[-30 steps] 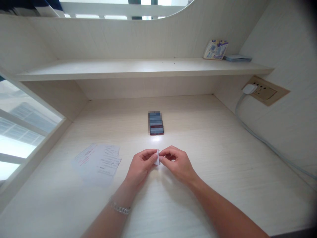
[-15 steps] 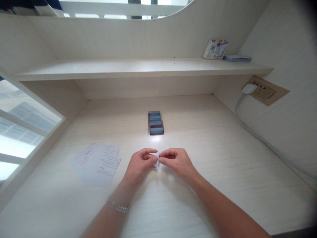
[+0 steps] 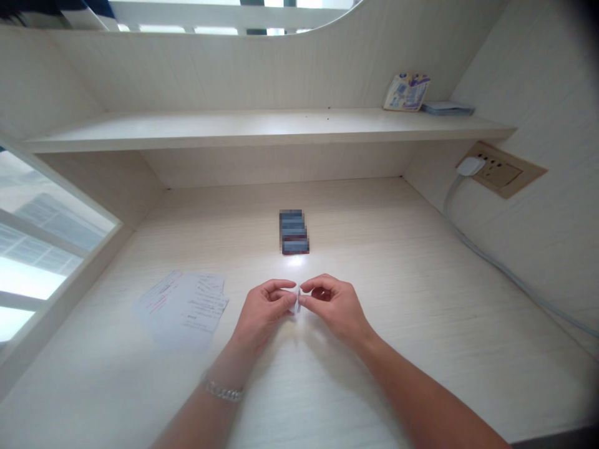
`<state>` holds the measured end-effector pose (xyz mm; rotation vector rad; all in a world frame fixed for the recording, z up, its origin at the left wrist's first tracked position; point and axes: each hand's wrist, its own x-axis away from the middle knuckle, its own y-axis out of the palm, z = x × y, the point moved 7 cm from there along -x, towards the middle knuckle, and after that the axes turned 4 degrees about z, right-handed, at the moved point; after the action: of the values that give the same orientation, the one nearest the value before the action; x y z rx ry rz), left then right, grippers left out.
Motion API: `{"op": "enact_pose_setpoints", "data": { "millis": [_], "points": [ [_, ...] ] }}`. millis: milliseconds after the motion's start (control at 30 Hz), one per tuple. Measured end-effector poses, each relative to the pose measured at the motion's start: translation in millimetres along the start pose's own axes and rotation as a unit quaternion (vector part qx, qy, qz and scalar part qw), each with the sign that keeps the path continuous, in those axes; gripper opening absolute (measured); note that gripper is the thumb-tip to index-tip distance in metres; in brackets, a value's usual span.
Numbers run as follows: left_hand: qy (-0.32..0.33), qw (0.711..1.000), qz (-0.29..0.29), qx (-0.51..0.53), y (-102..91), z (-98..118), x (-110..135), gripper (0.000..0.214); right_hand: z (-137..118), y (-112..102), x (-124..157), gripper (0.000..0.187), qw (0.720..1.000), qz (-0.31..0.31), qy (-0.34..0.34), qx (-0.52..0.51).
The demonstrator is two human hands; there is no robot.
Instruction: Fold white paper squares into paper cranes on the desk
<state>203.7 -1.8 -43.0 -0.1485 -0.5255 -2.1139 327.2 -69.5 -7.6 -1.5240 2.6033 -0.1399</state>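
Note:
A small folded piece of white paper (image 3: 297,302) is held up between my two hands, just above the desk. My left hand (image 3: 269,305) pinches its left side between thumb and fingers; a metal chain bracelet (image 3: 224,391) circles that wrist. From the other side, my right hand (image 3: 334,305) grips the paper's edge with the thumb, its index finger curved over the top. Beyond the hands lies a dark rectangular thing (image 3: 294,232), its surface blurred by pixels. Several sheets of paper (image 3: 187,308) with printed lines and red marks overlap on the desk to the left.
A shelf (image 3: 262,128) runs across the back above the desk (image 3: 374,237). On its right end are a small printed packet (image 3: 406,92) and a flat stack (image 3: 448,108). A white plug (image 3: 470,166) sits in the wall socket (image 3: 508,171), its grey cable (image 3: 500,268) trailing down the right side.
My right index finger has lifted slightly and opened a little from the thumb. My left hand and the paper are almost where they were.

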Motion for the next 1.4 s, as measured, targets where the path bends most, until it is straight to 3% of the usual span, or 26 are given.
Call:
{"op": "enact_pose_setpoints", "data": {
  "millis": [133,600,867,1167,1400],
  "points": [
    [-0.006,1.000,-0.004,-0.005,0.9,1.3,0.4,0.031,-10.6,-0.7,0.7,0.012,0.998,-0.004,-0.055,0.029],
    [-0.022,0.996,-0.045,-0.070,2.7,2.2,2.1,0.032,-10.7,2.2,-0.4,0.005,0.984,-0.092,-0.083,0.125],
    [-0.013,0.997,-0.050,-0.059,4.5,1.6,2.2,0.032,-12.2,2.0,-0.2,0.004,0.982,-0.097,-0.103,0.123],
    [0.012,1.000,-0.007,0.003,4.2,1.4,1.1,0.028,-25.4,4.3,7.0,0.006,0.969,-0.060,-0.170,0.167],
    [0.014,1.000,-0.026,-0.008,7.1,2.4,3.9,0.023,-25.2,4.7,6.2,0.008,0.974,-0.061,-0.166,0.141]
  ]
}}
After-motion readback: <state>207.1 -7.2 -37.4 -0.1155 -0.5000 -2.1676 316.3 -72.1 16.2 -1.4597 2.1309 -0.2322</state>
